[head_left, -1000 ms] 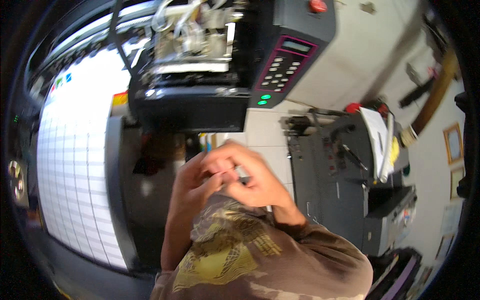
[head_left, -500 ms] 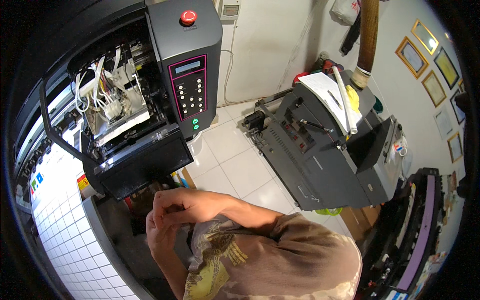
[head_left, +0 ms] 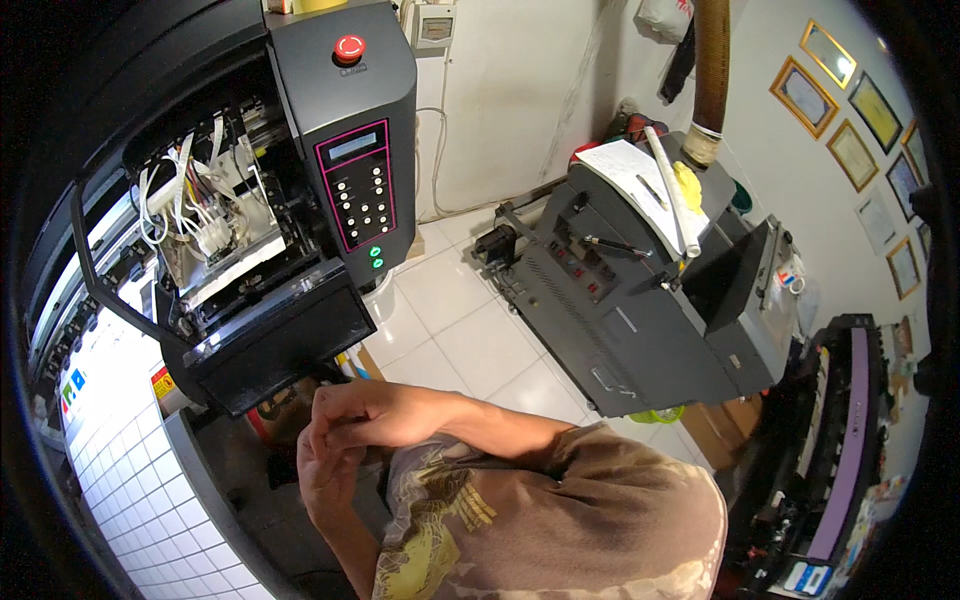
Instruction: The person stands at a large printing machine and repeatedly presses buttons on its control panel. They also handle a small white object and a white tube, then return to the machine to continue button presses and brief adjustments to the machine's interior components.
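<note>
My right hand (head_left: 375, 415) is curled over my left hand (head_left: 325, 470), with both sets of fingers bent and pressed together near the lower middle of the view; whatever is between them, if anything, is hidden. Just above and left of them is a black printer (head_left: 270, 345) with an open carriage of white tubes and cables (head_left: 205, 230), a control panel (head_left: 355, 185) with buttons and a red knob (head_left: 349, 47). A white gridded sheet (head_left: 150, 480) lies on the printer bed at left.
A dark grey machine (head_left: 640, 330) stands at right with papers and a roll (head_left: 675, 195) on top, under a hose (head_left: 710, 70). A long purple-topped machine (head_left: 850, 430) is at lower right. Framed papers (head_left: 800, 95) hang on the wall. Tiled floor (head_left: 440, 300) shows between machines.
Since a second ago my view has turned right, bringing more floor and wall in. My clasped hands appear lower and further left; in the last half second they have barely moved.
</note>
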Motion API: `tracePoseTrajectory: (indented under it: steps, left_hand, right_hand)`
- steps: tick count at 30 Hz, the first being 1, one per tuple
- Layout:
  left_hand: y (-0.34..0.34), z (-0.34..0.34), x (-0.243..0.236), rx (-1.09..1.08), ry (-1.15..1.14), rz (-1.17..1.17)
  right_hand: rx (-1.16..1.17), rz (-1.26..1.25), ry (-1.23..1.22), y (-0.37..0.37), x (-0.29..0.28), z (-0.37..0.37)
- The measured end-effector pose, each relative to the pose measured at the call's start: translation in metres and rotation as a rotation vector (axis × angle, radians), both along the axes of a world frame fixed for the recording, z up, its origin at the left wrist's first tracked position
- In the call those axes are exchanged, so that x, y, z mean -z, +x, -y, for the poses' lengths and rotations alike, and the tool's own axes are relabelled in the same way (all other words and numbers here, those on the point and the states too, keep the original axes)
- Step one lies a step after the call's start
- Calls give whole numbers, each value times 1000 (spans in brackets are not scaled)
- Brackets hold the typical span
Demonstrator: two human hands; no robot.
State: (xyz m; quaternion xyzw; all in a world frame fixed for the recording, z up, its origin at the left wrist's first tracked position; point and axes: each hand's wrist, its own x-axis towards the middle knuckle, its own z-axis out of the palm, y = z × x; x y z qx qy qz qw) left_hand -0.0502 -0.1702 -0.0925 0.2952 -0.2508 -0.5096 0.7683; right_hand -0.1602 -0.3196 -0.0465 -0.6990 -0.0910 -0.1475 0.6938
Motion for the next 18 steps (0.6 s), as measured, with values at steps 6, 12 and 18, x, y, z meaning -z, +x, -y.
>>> tracePoseTrajectory:
  steps: [6, 12, 18]
  left_hand:
    - [-12, 3, 11, 51, 80, 47]
    - [-12, 11, 21, 155, 7, 31]
    - [-22, 15, 16, 115, 26, 28]
  right_hand:
    - [44, -101, 77, -27, -1, 0]
    - [9, -210, 250, -37, 1, -1]
    - [102, -122, 110, -41, 12, -5]
